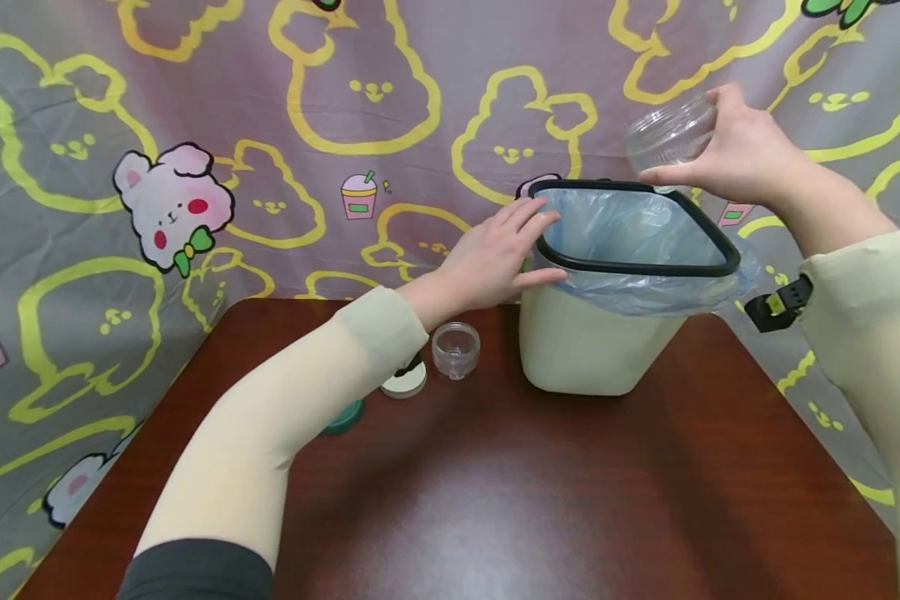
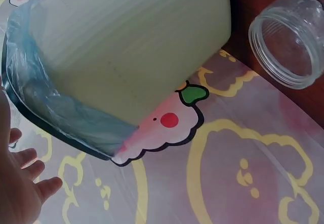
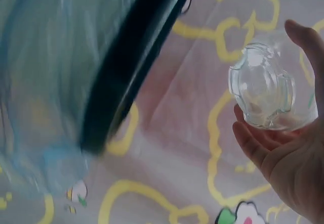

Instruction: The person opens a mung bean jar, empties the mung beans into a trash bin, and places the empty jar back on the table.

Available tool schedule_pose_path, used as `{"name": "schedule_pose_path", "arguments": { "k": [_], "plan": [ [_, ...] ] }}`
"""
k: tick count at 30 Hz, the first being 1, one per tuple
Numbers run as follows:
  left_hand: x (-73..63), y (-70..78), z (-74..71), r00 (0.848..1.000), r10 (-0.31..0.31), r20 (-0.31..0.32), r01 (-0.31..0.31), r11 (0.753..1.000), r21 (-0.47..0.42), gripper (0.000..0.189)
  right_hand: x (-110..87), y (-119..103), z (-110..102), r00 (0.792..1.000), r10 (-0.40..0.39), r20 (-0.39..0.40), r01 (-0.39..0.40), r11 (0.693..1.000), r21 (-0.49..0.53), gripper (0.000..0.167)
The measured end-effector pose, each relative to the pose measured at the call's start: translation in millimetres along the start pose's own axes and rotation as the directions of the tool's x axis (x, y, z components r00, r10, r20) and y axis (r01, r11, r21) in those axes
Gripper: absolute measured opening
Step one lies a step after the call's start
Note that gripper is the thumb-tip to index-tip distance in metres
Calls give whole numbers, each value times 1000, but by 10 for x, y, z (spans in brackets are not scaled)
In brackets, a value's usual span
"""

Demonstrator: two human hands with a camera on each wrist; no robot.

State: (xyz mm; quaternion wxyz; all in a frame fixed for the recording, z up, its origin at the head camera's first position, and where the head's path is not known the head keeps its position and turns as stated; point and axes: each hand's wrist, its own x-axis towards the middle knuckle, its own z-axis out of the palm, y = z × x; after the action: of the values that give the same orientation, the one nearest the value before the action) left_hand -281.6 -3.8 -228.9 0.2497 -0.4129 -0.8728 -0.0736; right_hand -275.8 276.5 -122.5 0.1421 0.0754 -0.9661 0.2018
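Over the back right of a pale bin (image 1: 600,342), my right hand (image 1: 757,158) grips a clear jar (image 1: 671,133), fingers along one side and thumb below. In the right wrist view the jar (image 3: 260,90) is tipped on its side and looks see-through, with nothing visible in it. My left hand (image 1: 491,254) is at the bin's left side, fingers extended and spread right by the black rim (image 1: 637,268). A thin bluish bag (image 1: 607,221) lines the bin and folds out over the rim.
Left of the bin, a second clear jar (image 1: 456,350) stands open on the brown table (image 1: 495,500). Beside it lie a white lid (image 1: 405,383) and a green lid (image 1: 345,418), partly hidden by my left sleeve. A patterned curtain (image 1: 232,83) hangs behind.
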Motion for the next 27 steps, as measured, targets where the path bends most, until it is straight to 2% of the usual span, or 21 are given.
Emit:
{"name": "schedule_pose_path", "arguments": {
  "k": [8,14,18,23,27],
  "plan": [
    [-163,-58,-56,998,-43,53,41,999,21,82,-165,-191,162,998,56,-31,-48,979,197,106],
    [-440,-91,-36,996,-53,71,53,999,-7,81,-230,-267,282,996,70,-47,-48,928,369,96],
    [-639,-66,-44,996,-33,77,35,999,-21,80,-291,-276,337,994,94,-54,-62,902,428,96],
    [-884,-39,-111,997,-24,76,28,999,-41,81,-369,-304,407,992,101,-82,-45,856,515,89],
    [-1044,-98,-180,998,-44,52,46,998,-34,82,-426,-381,466,988,95,-119,-10,818,575,86]
  ]
}}
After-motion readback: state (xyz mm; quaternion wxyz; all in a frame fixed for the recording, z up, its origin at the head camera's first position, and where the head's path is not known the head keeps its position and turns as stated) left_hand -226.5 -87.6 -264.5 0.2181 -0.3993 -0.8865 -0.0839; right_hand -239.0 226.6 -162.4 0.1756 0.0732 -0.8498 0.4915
